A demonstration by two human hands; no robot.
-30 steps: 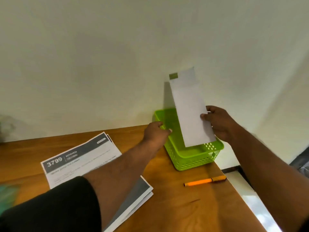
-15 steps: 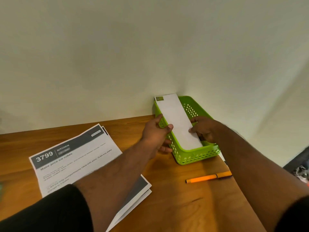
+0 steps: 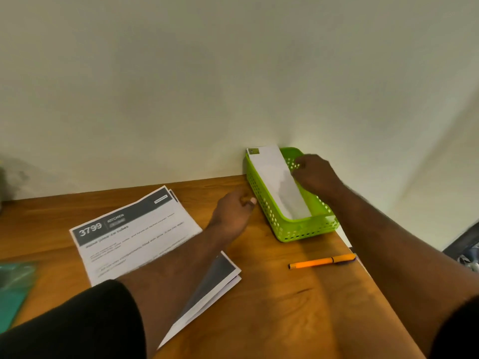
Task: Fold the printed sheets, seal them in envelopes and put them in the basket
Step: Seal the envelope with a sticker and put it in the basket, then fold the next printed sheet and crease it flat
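A white envelope with a small green stamp at its far corner lies slanted in the green perforated basket, its far end propped on the rim by the wall. My right hand hovers over the basket just right of the envelope, fingers loosely bent at its edge and blurred, gripping nothing that I can see. My left hand rests on the table just left of the basket, loosely curled and holding nothing. A stack of printed sheets headed "3799 KITCHEN" lies under my left forearm.
An orange pen lies on the wooden table in front of the basket. The table's right edge runs just beyond the basket and pen. A teal object sits at the far left edge. A plain wall stands behind.
The envelope went from upright in my right hand down into the basket. My left hand let go of the basket rim and drew back; my right hand released the envelope and lifted.
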